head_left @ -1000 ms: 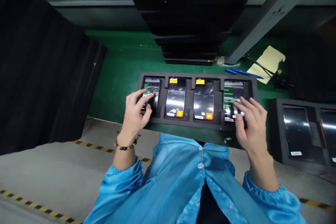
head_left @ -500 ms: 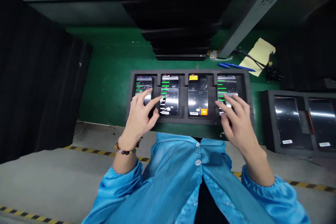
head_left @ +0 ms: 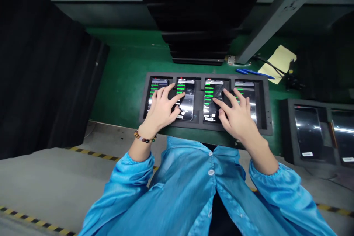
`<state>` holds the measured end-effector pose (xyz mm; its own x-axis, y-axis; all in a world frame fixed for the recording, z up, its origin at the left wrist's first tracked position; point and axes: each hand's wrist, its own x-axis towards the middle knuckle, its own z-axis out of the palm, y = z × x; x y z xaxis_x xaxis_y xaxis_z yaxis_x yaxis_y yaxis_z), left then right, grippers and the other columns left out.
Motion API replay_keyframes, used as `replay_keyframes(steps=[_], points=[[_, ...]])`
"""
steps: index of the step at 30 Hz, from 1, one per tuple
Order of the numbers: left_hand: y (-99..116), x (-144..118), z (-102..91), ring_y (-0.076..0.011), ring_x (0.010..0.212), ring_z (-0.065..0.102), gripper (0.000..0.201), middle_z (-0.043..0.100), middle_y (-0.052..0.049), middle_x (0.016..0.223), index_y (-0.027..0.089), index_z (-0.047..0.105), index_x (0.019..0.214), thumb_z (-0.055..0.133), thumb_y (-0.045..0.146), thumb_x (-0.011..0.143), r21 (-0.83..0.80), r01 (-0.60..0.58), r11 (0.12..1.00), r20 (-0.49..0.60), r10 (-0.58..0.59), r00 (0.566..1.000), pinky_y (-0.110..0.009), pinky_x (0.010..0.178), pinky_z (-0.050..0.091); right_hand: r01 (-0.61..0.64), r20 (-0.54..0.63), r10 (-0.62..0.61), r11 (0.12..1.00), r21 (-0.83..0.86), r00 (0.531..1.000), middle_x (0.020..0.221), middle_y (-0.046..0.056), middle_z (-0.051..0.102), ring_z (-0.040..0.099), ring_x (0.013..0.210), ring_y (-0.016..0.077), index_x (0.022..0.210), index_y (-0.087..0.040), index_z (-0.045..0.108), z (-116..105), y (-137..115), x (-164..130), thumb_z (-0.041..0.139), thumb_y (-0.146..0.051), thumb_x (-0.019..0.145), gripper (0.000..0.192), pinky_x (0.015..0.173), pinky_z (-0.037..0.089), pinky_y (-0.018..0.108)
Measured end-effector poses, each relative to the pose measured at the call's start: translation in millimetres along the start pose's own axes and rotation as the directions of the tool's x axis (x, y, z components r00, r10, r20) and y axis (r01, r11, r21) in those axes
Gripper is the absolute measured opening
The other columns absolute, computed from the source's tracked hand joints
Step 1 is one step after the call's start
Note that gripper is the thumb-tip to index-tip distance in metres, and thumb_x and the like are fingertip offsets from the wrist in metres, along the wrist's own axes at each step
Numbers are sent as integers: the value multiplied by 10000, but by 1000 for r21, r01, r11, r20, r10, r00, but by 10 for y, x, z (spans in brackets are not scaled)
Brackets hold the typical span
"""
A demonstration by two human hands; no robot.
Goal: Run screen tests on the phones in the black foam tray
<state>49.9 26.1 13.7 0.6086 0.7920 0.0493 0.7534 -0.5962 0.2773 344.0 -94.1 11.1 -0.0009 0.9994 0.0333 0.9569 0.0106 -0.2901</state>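
glass screens under both sets of fingers, nothing gripped. left hand (head_left: 162, 108) is spread flat-ish, fingers (head_left: 177, 98) splayed, index tip touching the second phone (head_left: 186, 97) and the rest lying over the gap toward the first phone (head_left: 155, 90). right hand (head_left: 235, 116) likewise open, fingers (head_left: 218, 102) fanned, index tip on the third phone (head_left: 211, 94), other tips reaching over toward the fourth phone (head_left: 247, 94). neither hand holds anything, just tapping contact.

all four phones lie face up, each in its own pocket of a dark foam tray (head_left: 265, 118), lit with green list lines. tray sits on the green worktop (head_left: 124, 77), near its front edge, right in front of the person.

handling guess: phones are light, stiff, slick glass on top, scratch- and drop-prone. pockets look snug, so lifting one would mean pinching the long side edges at the pocket cutouts, not pressing the screen. foam is soft, tray probably flexes if picked up by one end.

further out: a second tray (head_left: 287, 129) with dark phones to the right, black stack of trays (head_left: 199, 25) behind, blue pen (head_left: 254, 72) and yellow paper (head_left: 279, 62) at back right.
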Motion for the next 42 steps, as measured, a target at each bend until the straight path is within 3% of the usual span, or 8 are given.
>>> replay_keyframes(steps=[16, 20, 23, 26, 29, 32, 34, 42], points=[[-88, 230, 35, -426, 1550, 413, 602, 403, -112, 1766, 322, 660, 1534, 601, 269, 937, -26, -21, 999, -22, 20, 1000, -704, 1270, 356, 2, -57, -2, 1000, 0, 998, 1741, 134, 452, 313, 1653, 479, 1513, -327, 691, 89, 51, 192, 465, -314, 1098, 472, 1203, 308, 919], [-199, 109, -82, -371, 1548, 453, 572, 454, -111, 1728, 300, 649, 1544, 535, 237, 987, -81, -9, 997, -140, -3, 990, -620, 1296, 378, 50, -131, -42, 997, 61, 991, 1712, 153, 483, 347, 1644, 437, 1498, -268, 705, -5, 123, 153, 493, -315, 1094, 459, 1274, 377, 772], [-373, -84, -173, -325, 1511, 511, 521, 545, -129, 1635, 266, 657, 1521, 494, 230, 1028, -153, 77, 985, -311, -122, 943, -545, 1282, 420, 54, -281, -13, 989, 137, 960, 1629, 159, 576, 434, 1603, 375, 1513, -226, 679, -96, 249, 6, 515, -318, 1091, 461, 1309, 407, 653], [-567, -282, -141, -293, 1467, 559, 463, 626, -135, 1520, 231, 688, 1445, 489, 220, 1028, -235, 201, 951, -439, -288, 851, -501, 1274, 441, -1, -405, 82, 980, 198, 911, 1539, 142, 667, 522, 1547, 361, 1500, -245, 672, -120, 413, -191, 505, -316, 1092, 447, 1299, 414, 649], [-710, -401, 4, -258, 1388, 625, 423, 680, -132, 1418, 210, 703, 1367, 468, 209, 1014, -320, 306, 897, -465, -430, 774, -447, 1223, 496, -55, -473, 156, 974, 221, 867, 1454, 138, 733, 601, 1485, 379, 1457, -273, 703, -40, 569, -320, 526, -334, 1075, 425, 1270, 446, 638], [-778, -434, 136, -217, 1217, 704, 404, 721, -124, 1310, 193, 708, 1321, 434, 219, 1026, -420, 358, 834, -437, -532, 725, -387, 1116, 565, -66, -557, 184, 972, 225, 810, 1353, 142, 780, 665, 1406, 409, 1422, -310, 735, 89, 656, -338, 573, -351, 1031, 425, 1211, 503, 624], [-790, -429, 173, -205, 1179, 715, 400, 729, -120, 1293, 194, 714, 1308, 432, 225, 1027, -451, 355, 819, -426, -547, 721, -374, 1094, 578, -65, -574, 190, 971, 231, 796, 1309, 150, 790, 671, 1393, 422, 1422, -317, 744, 148, 667, -322, 585, -347, 1013, 440, 1182, 525, 628], [-796, -417, 142, -214, 1292, 683, 389, 722, -123, 1334, 204, 746, 1222, 421, 208, 1008, -440, 354, 825, -424, -538, 729, -391, 1143, 558, -130, -520, 232, 966, 225, 822, 1281, 154, 801, 663, 1399, 393, 1407, -275, 771, 149, 641, -331, 585, -375, 1020, 440, 1173, 556, 581]])
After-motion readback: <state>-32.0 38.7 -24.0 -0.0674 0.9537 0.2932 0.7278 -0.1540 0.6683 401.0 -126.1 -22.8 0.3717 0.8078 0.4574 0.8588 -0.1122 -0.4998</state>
